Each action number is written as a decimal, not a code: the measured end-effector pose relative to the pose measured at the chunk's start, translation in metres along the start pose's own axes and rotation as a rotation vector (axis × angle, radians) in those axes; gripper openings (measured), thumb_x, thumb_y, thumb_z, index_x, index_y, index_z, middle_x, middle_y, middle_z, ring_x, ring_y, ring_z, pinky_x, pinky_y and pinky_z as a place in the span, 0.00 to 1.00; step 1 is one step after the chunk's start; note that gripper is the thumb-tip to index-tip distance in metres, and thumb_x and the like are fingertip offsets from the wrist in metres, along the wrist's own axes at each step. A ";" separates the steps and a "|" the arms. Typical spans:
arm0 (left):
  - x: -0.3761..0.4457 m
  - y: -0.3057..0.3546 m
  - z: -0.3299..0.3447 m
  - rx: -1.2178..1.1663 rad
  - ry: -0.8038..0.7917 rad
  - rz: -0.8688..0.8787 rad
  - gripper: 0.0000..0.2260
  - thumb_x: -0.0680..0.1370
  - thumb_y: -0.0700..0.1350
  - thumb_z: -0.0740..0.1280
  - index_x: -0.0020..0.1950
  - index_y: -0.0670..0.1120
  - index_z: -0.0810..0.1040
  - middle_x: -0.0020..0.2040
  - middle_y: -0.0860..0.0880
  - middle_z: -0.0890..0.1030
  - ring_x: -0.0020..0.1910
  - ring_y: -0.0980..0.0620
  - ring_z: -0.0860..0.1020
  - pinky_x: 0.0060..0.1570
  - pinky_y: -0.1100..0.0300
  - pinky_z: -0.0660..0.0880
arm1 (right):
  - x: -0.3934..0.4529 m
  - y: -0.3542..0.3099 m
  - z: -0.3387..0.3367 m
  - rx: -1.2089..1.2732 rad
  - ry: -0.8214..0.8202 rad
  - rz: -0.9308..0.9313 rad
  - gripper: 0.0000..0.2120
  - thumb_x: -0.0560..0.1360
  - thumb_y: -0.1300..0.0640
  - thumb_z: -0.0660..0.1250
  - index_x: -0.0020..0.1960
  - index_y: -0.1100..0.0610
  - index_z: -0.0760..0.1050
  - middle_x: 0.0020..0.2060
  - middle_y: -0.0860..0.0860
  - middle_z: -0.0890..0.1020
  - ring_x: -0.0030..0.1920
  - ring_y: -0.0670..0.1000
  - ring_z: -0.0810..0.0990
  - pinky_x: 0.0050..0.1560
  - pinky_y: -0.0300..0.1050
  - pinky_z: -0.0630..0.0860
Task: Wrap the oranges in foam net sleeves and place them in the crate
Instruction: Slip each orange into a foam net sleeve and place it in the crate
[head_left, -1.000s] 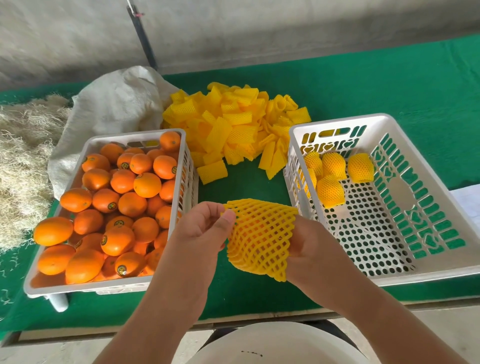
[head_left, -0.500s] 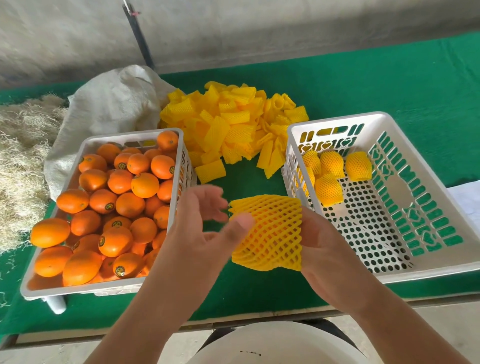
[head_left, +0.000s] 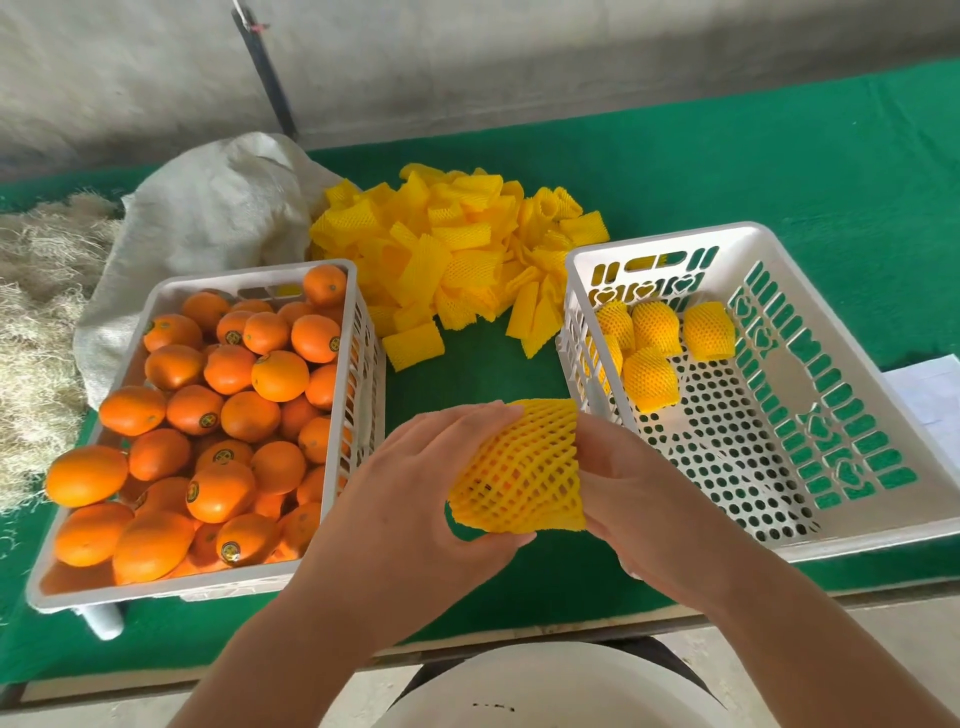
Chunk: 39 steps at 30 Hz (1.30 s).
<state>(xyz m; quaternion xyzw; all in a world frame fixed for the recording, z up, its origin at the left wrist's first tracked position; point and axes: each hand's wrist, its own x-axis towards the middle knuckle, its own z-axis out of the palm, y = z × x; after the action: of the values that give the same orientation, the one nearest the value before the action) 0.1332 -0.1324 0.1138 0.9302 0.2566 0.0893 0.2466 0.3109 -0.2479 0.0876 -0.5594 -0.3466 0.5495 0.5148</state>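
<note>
the sleeved orange (head_left: 519, 467) sits between the two hands, held just above the green desk (head_left: 779, 171) in the gap between the two crates, its yellow foam net sleeve stretched round it so that orange skin shows only through the mesh holes. the sleeve's long axis seems to run from the near-left to the far-right, with its open ends at those two sides, and the near edge lies flat and slightly flared. the left hand (head_left: 415, 493) cups the fruit from the left, fingers curved over the top of the net and thumb under its near edge; the right hand (head_left: 628, 493) grips it from the right, fingers hidden behind the sleeve, so both grips are closed round the same wrapped fruit. the receiving crate (head_left: 883, 519) lies directly to the right and a little farther off, its near-left corner just beside the right hand, so the right hand is the nearer one for the carry. inside it, four or five wrapped oranges (head_left: 652, 379) cluster at the far-left corner, leaving most of the perforated floor bare. to the left stands the supply crate (head_left: 156, 584) heaped with bare oranges (head_left: 234, 415), and beyond the gap lies the pile of spare sleeves (head_left: 457, 249), with a pale sack (head_left: 208, 208) and straw (head_left: 36, 312) at the far left.
</note>
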 end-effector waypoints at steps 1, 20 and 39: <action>-0.001 -0.001 -0.001 0.000 -0.003 -0.008 0.35 0.69 0.74 0.69 0.74 0.75 0.60 0.62 0.86 0.62 0.68 0.81 0.58 0.52 0.76 0.59 | 0.000 -0.002 0.000 -0.109 0.020 -0.012 0.12 0.85 0.56 0.66 0.66 0.48 0.81 0.59 0.49 0.87 0.62 0.50 0.85 0.65 0.54 0.82; -0.006 -0.008 0.016 0.025 0.045 -0.114 0.31 0.69 0.70 0.69 0.70 0.67 0.66 0.54 0.80 0.67 0.67 0.82 0.56 0.34 0.83 0.55 | -0.014 -0.022 0.006 -0.789 0.288 -0.122 0.15 0.81 0.40 0.65 0.65 0.42 0.80 0.54 0.38 0.85 0.54 0.38 0.84 0.53 0.37 0.83; 0.002 -0.020 0.022 -0.982 -0.214 -0.453 0.22 0.63 0.80 0.70 0.51 0.71 0.81 0.53 0.59 0.85 0.53 0.55 0.85 0.48 0.61 0.84 | 0.007 0.017 -0.015 -0.095 -0.074 0.050 0.37 0.71 0.35 0.78 0.74 0.46 0.71 0.64 0.51 0.84 0.64 0.54 0.84 0.64 0.61 0.81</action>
<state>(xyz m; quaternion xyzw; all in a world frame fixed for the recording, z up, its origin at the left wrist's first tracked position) 0.1325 -0.1259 0.0847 0.6314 0.3519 0.0481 0.6894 0.3234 -0.2484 0.0677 -0.5711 -0.3769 0.5653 0.4607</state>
